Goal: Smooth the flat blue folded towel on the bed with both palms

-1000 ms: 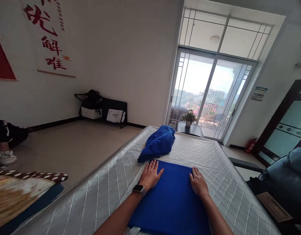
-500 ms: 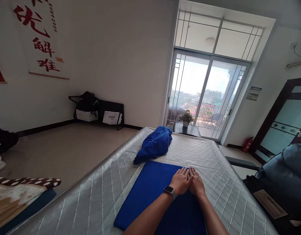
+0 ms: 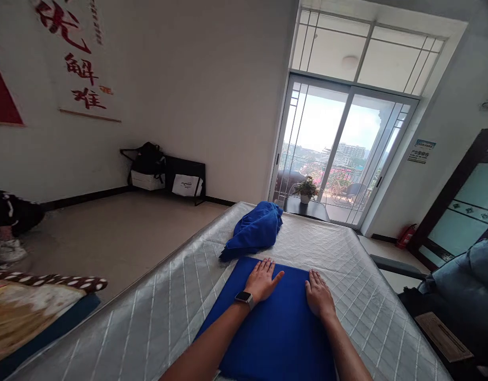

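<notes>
A flat, folded blue cloth (image 3: 281,328) lies on a silvery quilted surface (image 3: 164,301) in front of me. My left hand (image 3: 263,280), with a watch on its wrist, rests palm down on the cloth near its far edge, fingers stretched and thumb out to the side. Along the right edge of the cloth lies my right hand (image 3: 320,295), palm down with its fingers extended. Neither hand grips anything. Just beyond the folded cloth, a crumpled blue cloth (image 3: 255,230) sits in a loose heap.
A potted plant (image 3: 306,189) stands on a dark table before the sliding glass door. At left are a brown-patterned blanket (image 3: 33,312) and a person's shoe (image 3: 9,251). A dark couch (image 3: 470,270) holds a tissue box (image 3: 443,336) at right.
My left hand has slid leftward across the folded cloth, away from my right hand. The right hand stays near the right edge. The view has shifted slightly.
</notes>
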The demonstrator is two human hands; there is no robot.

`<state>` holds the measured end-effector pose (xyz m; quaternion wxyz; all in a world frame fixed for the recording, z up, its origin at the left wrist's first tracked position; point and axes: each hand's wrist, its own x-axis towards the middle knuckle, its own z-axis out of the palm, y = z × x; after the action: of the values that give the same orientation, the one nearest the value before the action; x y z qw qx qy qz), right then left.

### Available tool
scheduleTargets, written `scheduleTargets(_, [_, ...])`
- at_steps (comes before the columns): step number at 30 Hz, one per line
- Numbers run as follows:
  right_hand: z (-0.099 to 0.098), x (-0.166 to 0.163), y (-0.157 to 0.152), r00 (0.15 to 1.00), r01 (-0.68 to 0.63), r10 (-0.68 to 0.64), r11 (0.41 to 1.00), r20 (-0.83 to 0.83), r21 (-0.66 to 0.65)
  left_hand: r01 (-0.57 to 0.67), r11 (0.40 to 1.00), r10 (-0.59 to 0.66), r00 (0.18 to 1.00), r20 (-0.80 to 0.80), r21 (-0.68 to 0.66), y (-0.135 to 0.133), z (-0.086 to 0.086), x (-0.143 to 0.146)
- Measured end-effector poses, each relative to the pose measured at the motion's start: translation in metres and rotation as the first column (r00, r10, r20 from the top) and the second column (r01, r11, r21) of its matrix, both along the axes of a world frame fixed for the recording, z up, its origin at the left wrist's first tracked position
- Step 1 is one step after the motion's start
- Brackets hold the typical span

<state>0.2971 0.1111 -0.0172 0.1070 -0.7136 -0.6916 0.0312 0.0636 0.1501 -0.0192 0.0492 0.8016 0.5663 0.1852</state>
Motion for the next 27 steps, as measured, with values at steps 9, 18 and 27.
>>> scheduleTargets(9, [0.001, 0.000, 0.000, 1.000, 0.022, -0.023, 1.000, -0.016, -0.020, -0.159, 0.987, 0.160, 0.986, -0.037, 0.019, 0.008, -0.005, -0.070])
scheduleTargets(18, [0.002, 0.000, 0.001, 1.000, 0.023, -0.023, 0.999, 0.016, -0.028, -0.176, 0.983, 0.177, 0.984, -0.021, 0.052, 0.006, -0.006, -0.067])
scheduleTargets(27, [0.000, 0.000, 0.002, 1.000, 0.031, -0.031, 0.999, 0.000, -0.026, -0.181, 0.982, 0.183, 0.983, -0.030, 0.050, 0.005, -0.004, -0.066])
